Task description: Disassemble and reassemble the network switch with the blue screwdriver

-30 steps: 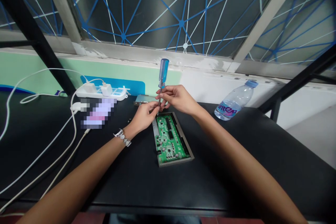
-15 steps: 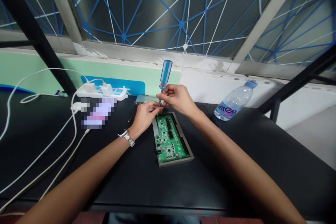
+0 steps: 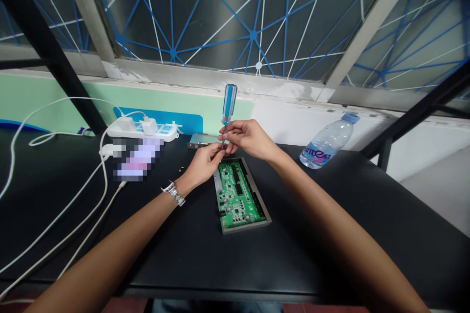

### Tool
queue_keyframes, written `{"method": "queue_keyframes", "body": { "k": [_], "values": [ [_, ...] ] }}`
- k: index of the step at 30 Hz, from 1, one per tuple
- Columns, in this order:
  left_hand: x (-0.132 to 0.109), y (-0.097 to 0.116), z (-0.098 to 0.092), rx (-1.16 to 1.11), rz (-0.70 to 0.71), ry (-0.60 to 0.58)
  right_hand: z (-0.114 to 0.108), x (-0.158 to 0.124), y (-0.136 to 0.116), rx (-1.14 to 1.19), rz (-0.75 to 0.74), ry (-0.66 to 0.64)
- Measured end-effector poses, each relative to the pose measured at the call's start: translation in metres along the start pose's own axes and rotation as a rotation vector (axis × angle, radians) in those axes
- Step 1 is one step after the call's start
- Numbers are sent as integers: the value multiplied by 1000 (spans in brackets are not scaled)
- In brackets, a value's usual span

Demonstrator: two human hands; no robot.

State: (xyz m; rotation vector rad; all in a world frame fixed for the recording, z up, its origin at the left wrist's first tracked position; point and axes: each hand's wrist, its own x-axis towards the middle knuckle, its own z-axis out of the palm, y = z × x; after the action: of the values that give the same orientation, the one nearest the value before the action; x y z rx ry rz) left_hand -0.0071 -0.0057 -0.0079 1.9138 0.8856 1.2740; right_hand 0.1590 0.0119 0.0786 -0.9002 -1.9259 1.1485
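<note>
The head-worn camera looks forward and down across a black table (image 3: 183,254) toward a window (image 3: 235,19).

two hands (image 3: 203,165) (image 3: 249,139), one screwdriver (image 3: 229,100), one circuit board (image 3: 237,195), one water bottle (image 3: 326,144).

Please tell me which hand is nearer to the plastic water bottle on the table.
Right. The right hand is nearer, to the left of the plastic water bottle in view; the left hand is farther, beyond the right hand from the bottle.

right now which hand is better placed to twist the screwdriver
Probably right: the right hand pinches the blue-and-clear screwdriver just under its handle, while the left hand sits lower, near the tip.
</note>
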Motion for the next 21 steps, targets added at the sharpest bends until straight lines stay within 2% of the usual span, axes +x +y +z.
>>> {"method": "queue_keyframes", "body": {
  "k": [6,9,16,21],
  "values": [
    [-2,1,3,-12,-34,158,1,2,4,-28,-21,76],
    [-2,-1,4,-12,-54,201,3,2,4,-35,-39,115],
    [0,1,3,-104,-89,177,7,3,6,-81,-47,186],
    [0,0,0,-148,-82,75,2,1,1,-17,10,88]
  ]
}}
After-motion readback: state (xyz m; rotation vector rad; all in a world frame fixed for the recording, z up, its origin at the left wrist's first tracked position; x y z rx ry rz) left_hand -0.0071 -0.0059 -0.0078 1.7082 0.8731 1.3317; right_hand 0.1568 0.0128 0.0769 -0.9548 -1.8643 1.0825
